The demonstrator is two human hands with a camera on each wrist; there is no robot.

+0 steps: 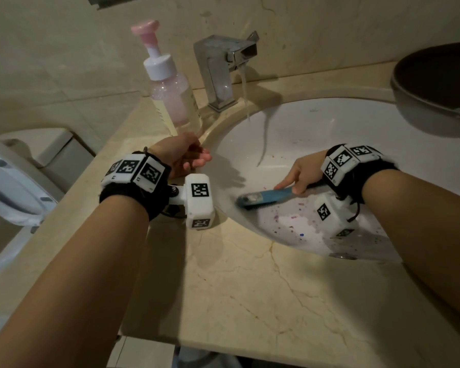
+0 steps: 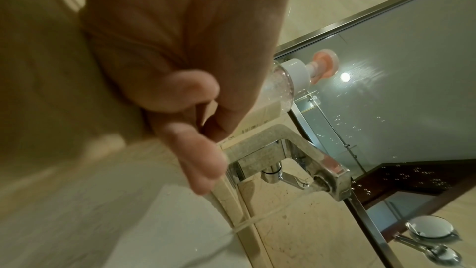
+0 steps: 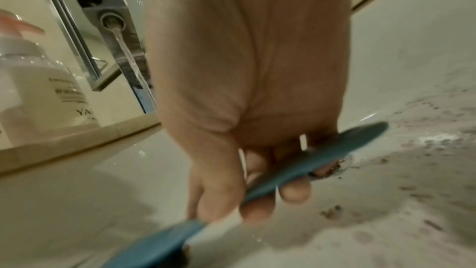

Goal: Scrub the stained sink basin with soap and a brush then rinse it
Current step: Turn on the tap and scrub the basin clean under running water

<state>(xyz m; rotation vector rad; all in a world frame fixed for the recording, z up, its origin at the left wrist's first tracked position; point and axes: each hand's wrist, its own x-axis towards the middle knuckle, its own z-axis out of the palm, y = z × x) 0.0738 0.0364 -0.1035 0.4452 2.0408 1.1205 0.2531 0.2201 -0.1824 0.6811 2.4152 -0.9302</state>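
The white sink basin carries purple and reddish specks on its near slope and suds near the drain. My right hand grips a blue brush by its handle, forefinger stretched along it, and the brush head lies against the basin's left wall. In the right wrist view the fingers curl round the blue brush handle above the specks. My left hand hovers at the basin's left rim, fingers loosely curled, holding nothing; the left hand looks the same in the left wrist view.
The chrome faucet runs a thin stream of water into the basin's back. A pump soap bottle with a pink top stands left of it. A dark bowl sits at the back right. A toilet adjoins the marble counter.
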